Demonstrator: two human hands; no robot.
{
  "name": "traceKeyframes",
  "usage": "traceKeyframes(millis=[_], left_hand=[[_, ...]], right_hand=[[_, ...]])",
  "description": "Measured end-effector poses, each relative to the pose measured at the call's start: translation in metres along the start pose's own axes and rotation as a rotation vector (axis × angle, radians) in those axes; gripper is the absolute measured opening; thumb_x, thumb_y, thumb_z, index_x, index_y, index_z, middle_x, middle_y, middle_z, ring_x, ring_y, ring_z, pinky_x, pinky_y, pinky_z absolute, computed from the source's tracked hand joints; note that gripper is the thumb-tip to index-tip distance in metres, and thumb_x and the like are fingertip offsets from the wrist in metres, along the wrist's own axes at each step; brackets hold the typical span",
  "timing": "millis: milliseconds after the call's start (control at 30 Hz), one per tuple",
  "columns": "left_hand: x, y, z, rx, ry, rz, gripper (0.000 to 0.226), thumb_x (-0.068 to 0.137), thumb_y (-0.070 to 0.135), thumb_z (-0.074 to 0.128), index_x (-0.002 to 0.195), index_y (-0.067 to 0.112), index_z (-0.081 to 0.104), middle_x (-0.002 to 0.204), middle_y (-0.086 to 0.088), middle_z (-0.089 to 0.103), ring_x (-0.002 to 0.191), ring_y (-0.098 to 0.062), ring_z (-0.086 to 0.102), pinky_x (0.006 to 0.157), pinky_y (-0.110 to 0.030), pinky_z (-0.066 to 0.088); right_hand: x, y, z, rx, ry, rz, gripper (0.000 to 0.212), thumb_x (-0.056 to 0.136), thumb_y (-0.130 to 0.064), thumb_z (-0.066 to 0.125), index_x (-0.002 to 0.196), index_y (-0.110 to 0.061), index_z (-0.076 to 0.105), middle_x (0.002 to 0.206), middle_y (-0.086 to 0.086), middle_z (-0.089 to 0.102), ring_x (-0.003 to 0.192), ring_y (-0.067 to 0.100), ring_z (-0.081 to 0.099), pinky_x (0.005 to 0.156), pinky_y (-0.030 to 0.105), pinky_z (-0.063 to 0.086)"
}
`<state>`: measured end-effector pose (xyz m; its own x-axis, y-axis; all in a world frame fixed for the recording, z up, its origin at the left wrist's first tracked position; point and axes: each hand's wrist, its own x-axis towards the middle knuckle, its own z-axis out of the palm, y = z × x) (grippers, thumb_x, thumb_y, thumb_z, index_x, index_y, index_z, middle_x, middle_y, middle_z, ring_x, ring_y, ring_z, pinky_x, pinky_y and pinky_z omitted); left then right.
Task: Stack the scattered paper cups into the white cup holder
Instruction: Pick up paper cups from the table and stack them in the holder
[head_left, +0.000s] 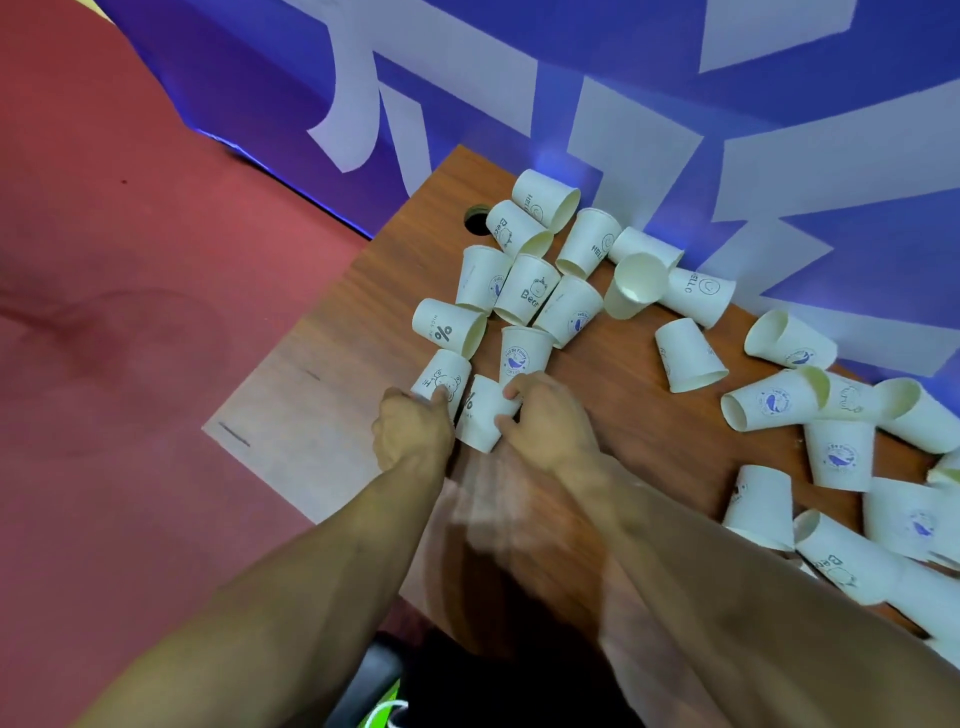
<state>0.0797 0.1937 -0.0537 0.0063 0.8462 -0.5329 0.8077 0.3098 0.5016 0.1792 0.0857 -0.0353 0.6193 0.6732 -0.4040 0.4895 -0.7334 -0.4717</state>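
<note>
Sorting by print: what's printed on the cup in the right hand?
White cup, black percent sign; head view.

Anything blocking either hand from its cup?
Nothing visible. The left hand grips the bear-print cup, the right hand the % cup beside it. The white cup holder is out of view, so that path cannot be judged.

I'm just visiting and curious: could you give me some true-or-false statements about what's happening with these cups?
1. The left hand grips a bear-print cup. True.
2. The right hand lies flat on the table. False: it holds the percent-sign cup nearest the person.
3. The other cups stand in one neat stack. False: they lie scattered.
4. The table has a round hole near its far corner. True.
5. The floor is green. False: it is red.
</note>
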Motion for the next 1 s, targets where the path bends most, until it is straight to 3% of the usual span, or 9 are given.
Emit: traceKeyframes(millis=[133, 300, 433, 533, 700, 833, 1000], left_hand=[[0.002, -0.002, 0.005, -0.075, 0.011, -0.009, 0.02, 0.083, 0.036, 0.069, 0.084, 0.021, 0.056, 0.092, -0.004, 0.066, 0.079, -0.026, 0.057, 0.071, -0.032, 0.049], [-0.008, -0.012, 0.005, -0.058, -0.025, 0.06, 0.018, 0.084, 0.032, 0.067, 0.081, 0.022, 0.052, 0.085, 0.0, 0.063, 0.084, -0.028, 0.058, 0.07, -0.032, 0.047], [-0.024, -0.016, -0.001, 0.014, -0.011, 0.296, 0.013, 0.09, 0.027, 0.059, 0.084, 0.022, 0.047, 0.085, 0.003, 0.063, 0.083, -0.027, 0.056, 0.068, -0.032, 0.039], [-0.043, -0.017, -0.002, 0.023, 0.032, 0.513, 0.009, 0.091, 0.024, 0.054, 0.094, 0.025, 0.045, 0.084, 0.003, 0.06, 0.085, -0.026, 0.054, 0.067, -0.034, 0.038], [-0.087, -0.011, 0.005, -0.027, 0.047, 0.689, 0.031, 0.09, 0.027, 0.06, 0.113, 0.022, 0.041, 0.092, 0.004, 0.058, 0.09, -0.026, 0.053, 0.079, -0.045, 0.045], [-0.129, 0.004, 0.018, -0.048, 0.01, 0.818, 0.024, 0.087, 0.036, 0.067, 0.106, 0.026, 0.057, 0.092, 0.002, 0.064, 0.092, -0.024, 0.055, 0.085, -0.042, 0.044], [-0.213, 0.024, 0.045, -0.094, 0.014, 1.1, 0.013, 0.088, 0.03, 0.069, 0.097, 0.021, 0.071, 0.087, 0.002, 0.069, 0.089, -0.027, 0.057, 0.08, -0.042, 0.045]], right_hand=[[-0.001, 0.001, 0.011, 0.003, -0.04, 0.031, 0.028, 0.084, -0.025, 0.066, 0.111, -0.018, 0.062, 0.117, 0.002, 0.058, 0.102, 0.021, 0.058, 0.083, 0.031, 0.048], [-0.01, 0.001, 0.013, 0.015, 0.012, 0.039, 0.013, 0.083, -0.016, 0.066, 0.094, -0.021, 0.062, 0.106, 0.002, 0.065, 0.096, 0.022, 0.061, 0.075, 0.028, 0.045], [-0.022, 0.0, 0.0, 0.042, 0.1, 0.015, 0.012, 0.082, -0.016, 0.065, 0.093, -0.019, 0.059, 0.098, 0.004, 0.068, 0.091, 0.024, 0.062, 0.067, 0.025, 0.039], [-0.038, 0.005, -0.02, 0.072, 0.167, -0.031, 0.018, 0.082, -0.015, 0.065, 0.097, -0.018, 0.056, 0.095, 0.003, 0.067, 0.089, 0.023, 0.062, 0.07, 0.032, 0.047], [-0.083, 0.03, -0.061, 0.079, 0.333, -0.097, 0.029, 0.085, -0.018, 0.067, 0.113, -0.019, 0.06, 0.102, 0.001, 0.069, 0.094, 0.019, 0.062, 0.08, 0.034, 0.05], [-0.133, 0.06, -0.089, 0.033, 0.542, -0.118, 0.023, 0.083, -0.017, 0.069, 0.105, -0.02, 0.064, 0.096, 0.0, 0.068, 0.088, 0.019, 0.061, 0.071, 0.031, 0.047], [-0.206, 0.115, -0.122, -0.063, 0.775, -0.104, 0.015, 0.081, -0.016, 0.067, 0.096, -0.017, 0.065, 0.086, 0.002, 0.065, 0.08, 0.026, 0.058, 0.061, 0.038, 0.049]])
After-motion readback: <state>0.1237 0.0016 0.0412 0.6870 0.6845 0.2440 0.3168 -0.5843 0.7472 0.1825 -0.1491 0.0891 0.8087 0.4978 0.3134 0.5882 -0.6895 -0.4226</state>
